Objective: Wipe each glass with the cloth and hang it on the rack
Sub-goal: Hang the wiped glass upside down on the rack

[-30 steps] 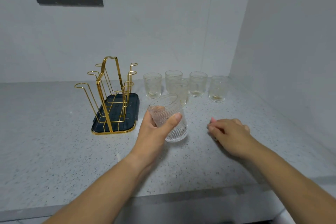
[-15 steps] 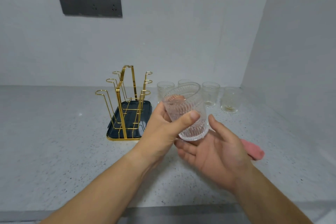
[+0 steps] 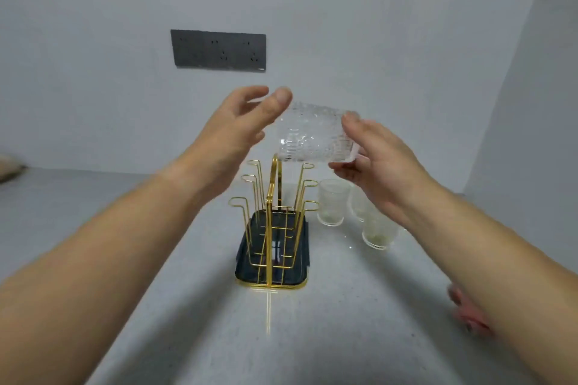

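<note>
A clear ribbed glass [image 3: 312, 134] is held on its side in the air, above the gold wire rack [image 3: 271, 197] on its dark tray [image 3: 301, 259]. My right hand [image 3: 378, 166] grips the glass by its base end. My left hand [image 3: 237, 128] is at the glass's other end with fingers spread; only the thumb tip rests against the rim. The rack's hooks are bare. The pink cloth [image 3: 469, 312] lies on the counter at the right, partly hidden under my right forearm.
Other glasses stand upright to the right of the rack, one [image 3: 333, 201] beside it and one [image 3: 378, 230] nearer, with another partly hidden behind my right hand. A dark socket panel [image 3: 219, 50] is on the back wall. A side wall closes the right.
The glass rose from counter height to above the rack and turned on its side. My right hand left the cloth and took the glass's base. My left hand's grip has loosened.
</note>
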Motion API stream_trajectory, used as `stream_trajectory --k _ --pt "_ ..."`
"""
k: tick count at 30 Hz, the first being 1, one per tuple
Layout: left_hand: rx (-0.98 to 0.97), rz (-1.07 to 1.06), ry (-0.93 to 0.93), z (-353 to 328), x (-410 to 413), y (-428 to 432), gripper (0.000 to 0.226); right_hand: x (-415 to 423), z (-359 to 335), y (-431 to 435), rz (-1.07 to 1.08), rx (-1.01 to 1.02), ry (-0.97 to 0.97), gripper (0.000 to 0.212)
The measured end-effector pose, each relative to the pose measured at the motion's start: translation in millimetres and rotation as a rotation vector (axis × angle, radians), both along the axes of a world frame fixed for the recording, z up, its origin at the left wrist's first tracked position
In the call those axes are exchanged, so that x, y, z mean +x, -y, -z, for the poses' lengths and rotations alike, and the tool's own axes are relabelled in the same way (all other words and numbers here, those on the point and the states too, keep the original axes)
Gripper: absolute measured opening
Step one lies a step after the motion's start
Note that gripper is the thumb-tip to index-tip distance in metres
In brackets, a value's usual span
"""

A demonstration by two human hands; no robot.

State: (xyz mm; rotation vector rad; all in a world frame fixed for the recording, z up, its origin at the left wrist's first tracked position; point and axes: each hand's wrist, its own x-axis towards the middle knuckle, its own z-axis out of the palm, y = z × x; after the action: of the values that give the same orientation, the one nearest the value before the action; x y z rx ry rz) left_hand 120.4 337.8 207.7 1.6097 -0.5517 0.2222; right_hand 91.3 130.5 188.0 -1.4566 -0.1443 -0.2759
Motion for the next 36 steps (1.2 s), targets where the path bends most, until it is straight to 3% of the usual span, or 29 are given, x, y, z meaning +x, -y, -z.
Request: stream_trajectory --k 2,8,16,18,22,28,36 --pt "0.105 -0.04 0.038 -15 22 -16 0.086 28 -16 -14 0.04 -0.18 0.054 0.029" --pt "0.343 -0.086 0.06 -21 88 -45 0.058 105 -46 -57 0.078 -0.557 0.167 0.053" --pt "0.282 -0.055 -0.04 26 162 -61 0.057 175 -39 -80 0.068 -0.914 0.22 0.064" --pt "0.222 -0.035 -0.047 40 173 -60 0.047 186 -34 -80 0.07 -0.941 0.214 0.065" --pt "0.146 -0.019 -0.056 64 188 -60 0.053 203 -20 -80 0.049 -0.953 0.18 0.067" --pt "0.034 -0.004 -0.07 91 198 -59 0.045 213 -11 -76 -0.017 -0.913 0.133 0.054" --pt "-0.021 -0.002 -0.062 98 203 -50 0.041 223 -5 -71 -0.011 -0.944 0.162 0.056"
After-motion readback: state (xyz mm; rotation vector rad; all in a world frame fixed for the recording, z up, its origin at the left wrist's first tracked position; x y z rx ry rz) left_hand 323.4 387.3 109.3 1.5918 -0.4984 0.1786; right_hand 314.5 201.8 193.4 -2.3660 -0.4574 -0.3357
